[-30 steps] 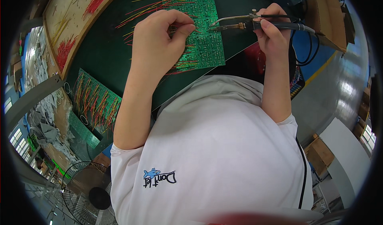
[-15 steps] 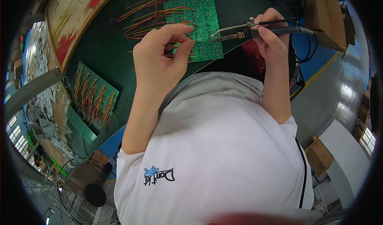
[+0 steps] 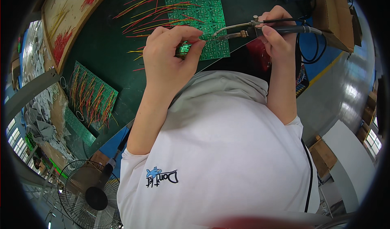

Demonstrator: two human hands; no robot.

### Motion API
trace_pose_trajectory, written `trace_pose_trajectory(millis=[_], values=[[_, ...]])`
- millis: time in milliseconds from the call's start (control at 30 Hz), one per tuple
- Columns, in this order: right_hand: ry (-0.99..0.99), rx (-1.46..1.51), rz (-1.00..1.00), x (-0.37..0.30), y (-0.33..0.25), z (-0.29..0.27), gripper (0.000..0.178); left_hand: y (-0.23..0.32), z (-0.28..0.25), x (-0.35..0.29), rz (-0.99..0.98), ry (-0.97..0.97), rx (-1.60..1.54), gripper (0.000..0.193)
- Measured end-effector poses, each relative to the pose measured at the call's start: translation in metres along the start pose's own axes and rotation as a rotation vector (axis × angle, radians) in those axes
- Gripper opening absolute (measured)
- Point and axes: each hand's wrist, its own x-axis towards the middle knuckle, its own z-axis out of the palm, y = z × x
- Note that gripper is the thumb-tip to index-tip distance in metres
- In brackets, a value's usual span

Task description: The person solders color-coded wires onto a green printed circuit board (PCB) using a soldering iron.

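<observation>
Soldering iron, black-handled and metal-tipped, sits grasped in the right hand, its tip over a rectangular green circuit board at twelve o'clock on the dark-green worktop. Thin red and yellow wires trail from the board. The left hand curls beside the tip; whether its fingers pinch a wire, I cannot tell.

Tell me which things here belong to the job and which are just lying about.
Part of the job: soldering iron in the right hand; circuit board beneath the left hand; red and yellow wires.
Apparently just lying about: fan; cardboard box.
</observation>
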Motion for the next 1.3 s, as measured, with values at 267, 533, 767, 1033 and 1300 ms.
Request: trace_pose_trajectory(millis=[267, 533, 767, 1033, 1300], values=[[-0.012, -0.044, 0.01, -0.001, -0.001, 0.003, 0.012, 0.0, -0.001, 0.0, 0.004, -0.008, 0.01, 0.02], [-0.012, -0.06, 0.001, -0.002, -0.001, 0.004, 0.012, 0.001, -0.001, 0.0, -0.006, -0.011, 0.032, 0.019], [-0.015, -0.096, -0.001, -0.002, 0.001, 0.002, 0.012, -0.002, 0.001, 0.0, 0.008, 0.007, 0.028, 0.019], [0.018, 0.139, -0.047, 0.0, 0.006, -0.004, 0.014, -0.001, 0.001, 0.0, 0.007, 0.005, 0.028, 0.018], [0.023, 0.195, -0.056, 0.001, 0.005, -0.005, 0.011, 0.0, -0.002, 0.0, -0.029, -0.046, 0.015, 0.019]])
